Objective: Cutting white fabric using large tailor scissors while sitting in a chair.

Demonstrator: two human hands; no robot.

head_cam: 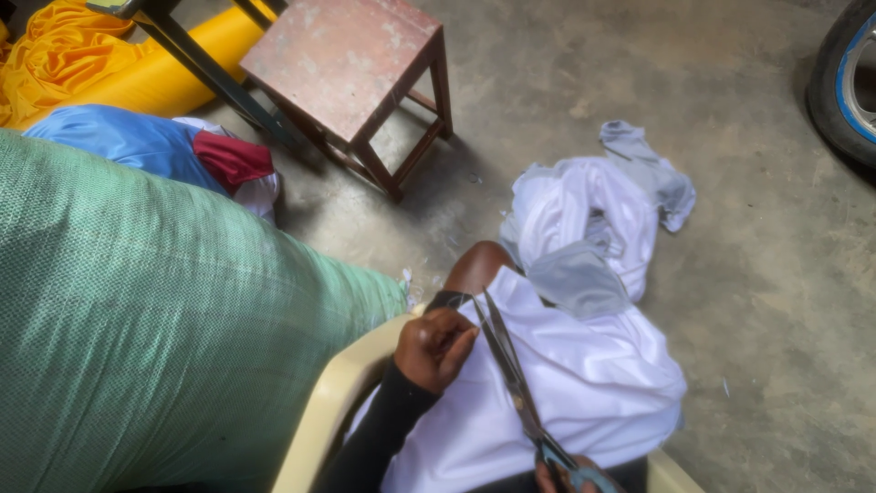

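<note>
The left hand (436,347) has its fingers curled, pinching the white cloth (584,383) spread over the person's lap on a cream plastic chair (333,402). The right hand (570,477), mostly cut off by the frame's bottom edge, grips the handles of scissors (511,370) whose blades lie slightly parted on the cloth beside the left hand. More white and grey fabric (593,215) trails onto the concrete floor (776,274) near a wooden stool (351,64); a green woven sack (155,319) stands just beside the chair.

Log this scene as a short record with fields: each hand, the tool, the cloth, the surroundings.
left hand: pinches the white cloth beside the blades
right hand: grips the scissors by blue handles, mostly out of frame
scissors: blades open over the cloth
seat: cream plastic chair
surroundings: green woven sack, wooden stool, yellow fabric, concrete floor
</note>
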